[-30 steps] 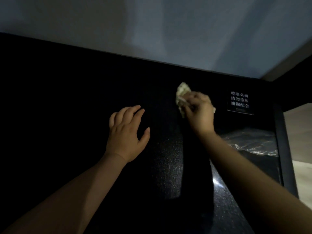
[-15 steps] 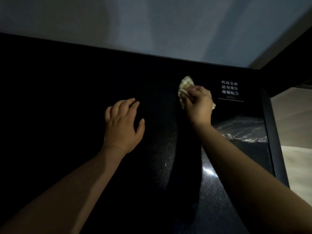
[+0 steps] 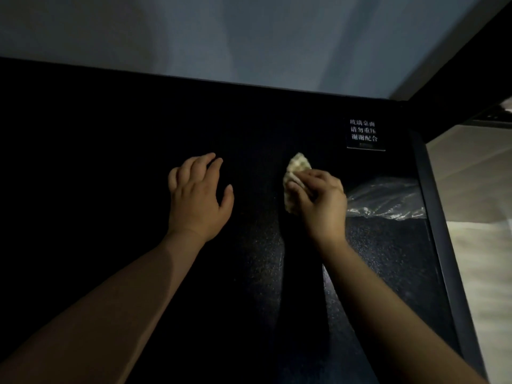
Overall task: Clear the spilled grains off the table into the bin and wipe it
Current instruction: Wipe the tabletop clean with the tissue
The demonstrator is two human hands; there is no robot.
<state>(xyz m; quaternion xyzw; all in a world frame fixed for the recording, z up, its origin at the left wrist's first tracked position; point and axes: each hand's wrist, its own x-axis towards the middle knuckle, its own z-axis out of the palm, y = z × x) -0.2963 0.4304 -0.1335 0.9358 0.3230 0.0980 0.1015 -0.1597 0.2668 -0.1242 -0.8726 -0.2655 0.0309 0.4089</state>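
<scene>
A dark, glossy, speckled table fills the head view. My right hand grips a crumpled pale cloth and holds it down on the table right of centre. My left hand rests on the table to the left of the cloth, palm down with fingers relaxed and slightly spread. No grains can be made out in the dim light.
A clear plastic bag lies crumpled at the table's right side, close to my right hand. A small black sign with white characters stands at the far right corner. A grey wall runs behind; pale floor shows past the right edge.
My right hand has drawn the cloth back toward me from near the sign. My left hand has stayed resting on the table.
</scene>
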